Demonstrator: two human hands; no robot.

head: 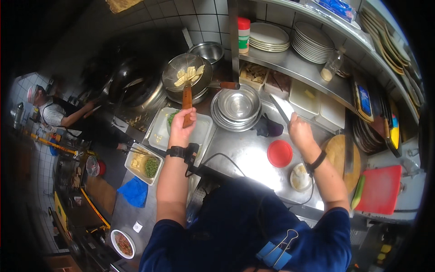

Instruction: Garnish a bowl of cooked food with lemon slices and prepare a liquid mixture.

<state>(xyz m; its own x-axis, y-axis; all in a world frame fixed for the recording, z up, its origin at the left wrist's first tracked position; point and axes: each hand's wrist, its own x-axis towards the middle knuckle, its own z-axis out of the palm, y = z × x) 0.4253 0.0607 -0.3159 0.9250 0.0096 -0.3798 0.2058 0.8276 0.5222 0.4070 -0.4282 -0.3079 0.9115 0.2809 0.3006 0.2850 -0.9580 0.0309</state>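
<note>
My left hand point(183, 120) grips the wooden handle point(187, 98) of a mesh strainer point(170, 73). Several pale yellow food slices point(188, 74) lie in the mesh. The strainer is over a round metal vessel, whose own wooden-tipped handle point(229, 85) points right. In my right hand point(299, 129) is a kitchen knife point(282, 107), its blade angled up and left above the steel counter point(234, 153). Between my hands stands a stack of metal bowls point(239, 103). A dark crumpled cloth point(270, 125) and a round red lid point(279, 153) lie near the knife.
At left, a person point(59, 108) stands by a dark wok point(136, 91). White trays point(207, 125) and a food tub point(144, 163) flank my left arm. Food bins point(304, 98) line the back under a plate shelf point(306, 68). A round wooden board point(340, 153) and red cutting board point(380, 190) lie right.
</note>
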